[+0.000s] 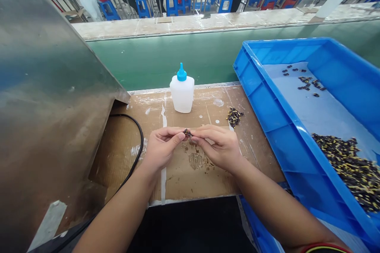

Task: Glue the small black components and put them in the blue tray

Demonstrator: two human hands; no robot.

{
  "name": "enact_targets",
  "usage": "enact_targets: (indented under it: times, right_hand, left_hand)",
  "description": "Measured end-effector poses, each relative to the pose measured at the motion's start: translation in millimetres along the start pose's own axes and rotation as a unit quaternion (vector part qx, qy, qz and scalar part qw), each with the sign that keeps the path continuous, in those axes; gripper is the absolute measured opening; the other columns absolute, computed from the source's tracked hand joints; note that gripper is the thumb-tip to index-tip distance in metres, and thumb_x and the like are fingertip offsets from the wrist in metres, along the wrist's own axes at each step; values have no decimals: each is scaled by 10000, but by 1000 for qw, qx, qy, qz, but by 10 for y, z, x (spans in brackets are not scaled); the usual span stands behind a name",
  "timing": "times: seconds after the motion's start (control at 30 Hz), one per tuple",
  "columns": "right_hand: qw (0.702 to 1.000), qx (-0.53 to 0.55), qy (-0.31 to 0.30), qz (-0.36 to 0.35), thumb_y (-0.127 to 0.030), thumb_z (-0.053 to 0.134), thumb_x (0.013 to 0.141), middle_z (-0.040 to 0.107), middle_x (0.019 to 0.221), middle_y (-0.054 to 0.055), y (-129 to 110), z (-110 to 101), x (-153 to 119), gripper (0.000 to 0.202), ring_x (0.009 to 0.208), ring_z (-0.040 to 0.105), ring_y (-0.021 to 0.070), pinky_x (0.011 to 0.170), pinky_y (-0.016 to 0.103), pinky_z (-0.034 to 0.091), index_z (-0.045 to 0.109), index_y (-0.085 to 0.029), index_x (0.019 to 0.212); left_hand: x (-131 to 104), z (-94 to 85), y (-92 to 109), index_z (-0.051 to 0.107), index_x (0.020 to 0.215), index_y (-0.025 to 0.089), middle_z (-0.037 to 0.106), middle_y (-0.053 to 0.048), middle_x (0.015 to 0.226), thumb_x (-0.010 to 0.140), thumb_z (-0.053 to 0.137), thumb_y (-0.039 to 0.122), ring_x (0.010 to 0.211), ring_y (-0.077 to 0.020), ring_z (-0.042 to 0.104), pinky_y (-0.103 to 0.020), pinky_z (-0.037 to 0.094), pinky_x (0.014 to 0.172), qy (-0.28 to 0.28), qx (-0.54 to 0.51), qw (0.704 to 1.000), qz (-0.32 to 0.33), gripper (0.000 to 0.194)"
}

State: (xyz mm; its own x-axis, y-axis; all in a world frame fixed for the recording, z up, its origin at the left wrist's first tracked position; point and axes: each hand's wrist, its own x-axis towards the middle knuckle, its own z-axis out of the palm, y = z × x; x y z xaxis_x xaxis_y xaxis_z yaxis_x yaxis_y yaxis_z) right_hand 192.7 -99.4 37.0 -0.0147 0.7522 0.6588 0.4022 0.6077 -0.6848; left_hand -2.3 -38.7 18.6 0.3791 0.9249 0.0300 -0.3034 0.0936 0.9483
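Between the fingertips of both hands is a small black-and-yellow piece (188, 133); its exact kind is too small to make out. My left hand (162, 146) pinches it from the left, thumb against fingers. From the right, my right hand (219, 144) pinches at the same spot, its fingers almost meeting the left ones. Below them, the cardboard work surface (181, 184) carries wet-looking squiggles. A white squeeze bottle (182, 95) with a blue nozzle cap stands upright just beyond the hands. A small pile of similar black-and-yellow pieces (234, 116) lies beyond my right hand.
A large blue bin (267, 102) at the right holds a heap of black-and-yellow pieces (350, 166). A metal housing (50, 99) and a black cable (140, 134) flank the left. Behind runs a green belt (148, 57); another white bottle (337, 0) and seated people are farther back.
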Motion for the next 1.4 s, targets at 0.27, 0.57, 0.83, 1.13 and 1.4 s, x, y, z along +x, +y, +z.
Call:
enact_targets:
  times: [0.27,0.57,0.83,1.13,1.4]
  right_hand:
    - [1000,-5,7,3,-164,744,1009,835,1135,23,-8,15,-5,218,961,814,198,855,356,709,804,-305,1165]
    - [997,-68,16,-40,-146,711,1025,833,1122,44,21,39,-39,239,956,808,211,840,376,699,781,-296,1197]
    - [997,-68,12,-35,-103,704,1017,809,1135,51,75,51,-73,338,972,785,207,858,369,679,741,-311,1281]
    - [994,-86,27,-53,-47,721,964,793,1061,47,96,64,-78,412,898,754,205,787,357,659,705,-303,1287]
    - [988,-106,6,-112,-21,736,956,780,1066,85,97,97,-75,339,909,743,201,791,351,646,710,-236,1217]
  left_hand:
    - [-5,-10,-5,877,889,237,855,-91,990,839,922,314,916,-202,810,-302,671,884,-5,25,999,22,102]
    - [-79,112,93,883,902,245,856,-87,1024,878,876,277,964,-250,829,-355,689,904,42,160,980,113,41]
    - [-98,165,49,883,971,273,848,-67,1105,910,833,222,1035,-244,827,-364,681,979,51,181,973,137,94]
    - [-117,102,-76,851,1076,264,841,-72,1100,944,763,193,1018,-247,797,-404,641,976,54,315,922,218,174]
    - [-120,148,-56,830,988,227,844,-67,1029,948,722,172,947,-232,804,-374,644,916,67,337,910,234,128]
